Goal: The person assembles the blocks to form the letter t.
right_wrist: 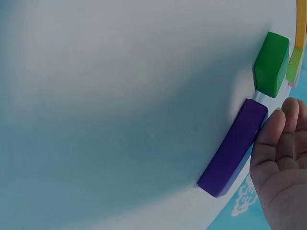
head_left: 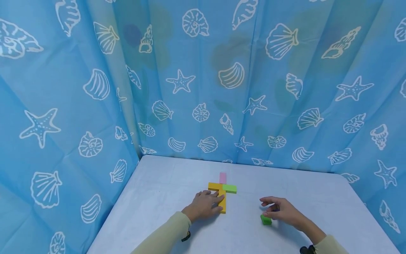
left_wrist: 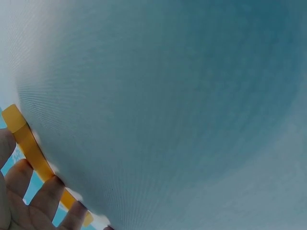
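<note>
Observed left hand [head_left: 205, 205] lying with fingers spread and nearly straight, released, fingertips at the long yellow rectangular block [head_left: 222, 205], thumb by the left edge. In the left wrist view, saw fingers lined up along one side of the same block. Judged right hand [head_left: 282, 211] likewise released: fingers loosely bent, thumb and index finger parted, poised beside the purple rectangular block [right_wrist: 232, 148]. Noted purple alongside the fingertips; could not tell touching from just beside. Found the chunky dark green block [head_left: 265, 220] just off one end of the purple, near the right thumb.

Further out, located the shorter-looking yellow block [head_left: 214, 186] at the far end of the long yellow, pointing left; opposite, the light green rectangular block [head_left: 229, 188], pointing right; beyond both, the flat pink rectangular block [head_left: 223, 177], making up a cross outline.

Counted six blocks: two yellow, one light green, one pink, one dark green, one purple. Tallied four in the cross, two well apart by the right hand.

Counted also two pale green sleeves [head_left: 168, 233] and one black wrist device [head_left: 307, 250] on the right arm. Logged white-covered table [head_left: 241, 233] underneath, blue curtain [head_left: 209, 92] behind, printed with white seashells [head_left: 232, 75] and at least six starfish [head_left: 180, 81].
</note>
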### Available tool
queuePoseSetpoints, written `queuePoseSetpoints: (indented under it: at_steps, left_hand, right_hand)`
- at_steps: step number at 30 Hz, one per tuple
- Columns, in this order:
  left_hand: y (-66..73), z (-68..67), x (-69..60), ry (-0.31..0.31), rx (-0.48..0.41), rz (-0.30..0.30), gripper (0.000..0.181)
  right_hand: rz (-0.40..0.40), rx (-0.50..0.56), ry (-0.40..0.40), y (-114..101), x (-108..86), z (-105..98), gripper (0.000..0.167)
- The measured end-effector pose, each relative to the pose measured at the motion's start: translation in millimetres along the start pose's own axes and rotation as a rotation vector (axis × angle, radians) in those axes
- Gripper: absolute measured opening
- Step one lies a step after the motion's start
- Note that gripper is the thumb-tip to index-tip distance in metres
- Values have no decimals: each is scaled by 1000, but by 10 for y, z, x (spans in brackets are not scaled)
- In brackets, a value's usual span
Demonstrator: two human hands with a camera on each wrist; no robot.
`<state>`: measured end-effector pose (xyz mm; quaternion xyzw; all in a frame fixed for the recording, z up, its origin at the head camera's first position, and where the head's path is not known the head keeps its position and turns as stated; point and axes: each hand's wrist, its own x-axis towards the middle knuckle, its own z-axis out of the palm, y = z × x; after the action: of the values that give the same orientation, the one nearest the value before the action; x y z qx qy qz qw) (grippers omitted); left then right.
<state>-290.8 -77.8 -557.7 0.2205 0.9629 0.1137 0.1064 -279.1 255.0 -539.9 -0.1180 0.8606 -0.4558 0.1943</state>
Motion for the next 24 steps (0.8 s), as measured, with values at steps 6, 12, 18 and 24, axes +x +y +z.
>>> queuePoseSetpoints:
  at_steps: [6,12,18,24]
  left_hand:
    - [0,4,-3,4,-4,9,56]
    - [7,-19,-7,10,-4,10,55]
    - [5,-12,-2,19,5,7,56]
    - [7,3,-3,5,-6,-1,56]
  right_hand:
    - [-26,26,-31,34,-87,7,59]
    - [-56,41,-38,85,-152,33,59]
    - [-22,-7,-8,109,-203,68,59]
    - [-23,-47,12,107,-268,92,58]
